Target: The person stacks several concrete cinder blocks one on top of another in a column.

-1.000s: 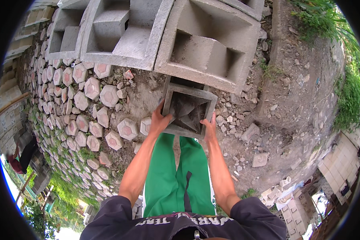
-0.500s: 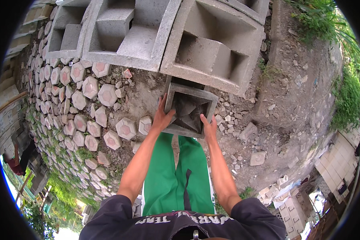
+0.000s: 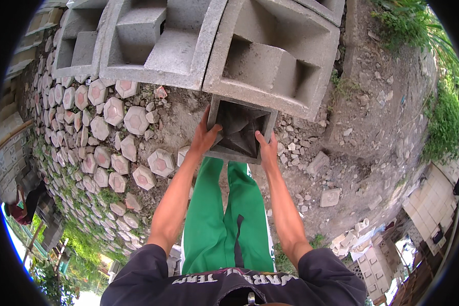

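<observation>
Grey hollow block (image 3: 238,128), walls pinched by left hand (image 3: 205,135) and right hand (image 3: 268,147).
Remotely, I see it shifted forward; its far rim now visually meets the larger block (image 3: 271,60), apparently narrowing their gap.

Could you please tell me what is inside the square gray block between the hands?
Inside the square gray block are dark slanted faces; whatever lies beneath them is hidden.

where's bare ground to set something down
Mostly bare dirt lies between the pavers and the left hand; another, stonier patch lies between the rubble and the plants at right. Crowded: the left, with pavers, and ahead, where big blocks sit edge to edge.
</observation>
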A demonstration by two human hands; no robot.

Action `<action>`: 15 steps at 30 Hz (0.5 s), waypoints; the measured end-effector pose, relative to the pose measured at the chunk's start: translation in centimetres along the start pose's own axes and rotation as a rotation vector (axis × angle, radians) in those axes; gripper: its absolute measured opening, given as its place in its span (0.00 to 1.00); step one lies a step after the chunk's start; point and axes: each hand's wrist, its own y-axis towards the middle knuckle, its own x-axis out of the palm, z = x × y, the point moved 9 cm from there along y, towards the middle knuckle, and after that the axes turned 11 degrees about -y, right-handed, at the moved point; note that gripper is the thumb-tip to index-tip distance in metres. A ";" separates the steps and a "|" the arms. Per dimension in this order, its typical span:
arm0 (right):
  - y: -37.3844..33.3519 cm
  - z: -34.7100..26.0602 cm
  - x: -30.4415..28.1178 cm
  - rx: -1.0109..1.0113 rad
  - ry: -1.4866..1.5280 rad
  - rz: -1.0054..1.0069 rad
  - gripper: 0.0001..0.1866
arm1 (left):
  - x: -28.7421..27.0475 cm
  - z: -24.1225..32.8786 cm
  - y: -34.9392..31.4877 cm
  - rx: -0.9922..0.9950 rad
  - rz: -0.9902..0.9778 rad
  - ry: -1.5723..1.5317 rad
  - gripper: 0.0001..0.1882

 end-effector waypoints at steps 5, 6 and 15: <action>0.2 0.3 -0.1 0.045 -0.033 0.050 0.28 | -0.4 0.6 0.5 0.090 -0.009 0.122 0.41; 0.2 0.3 0.1 0.045 -0.017 0.011 0.31 | -0.4 0.4 0.5 0.083 -0.016 0.081 0.41; 0.8 1.9 0.0 0.107 -0.006 -0.081 0.44 | -0.6 -1.4 -0.1 -0.064 -0.064 -0.134 0.46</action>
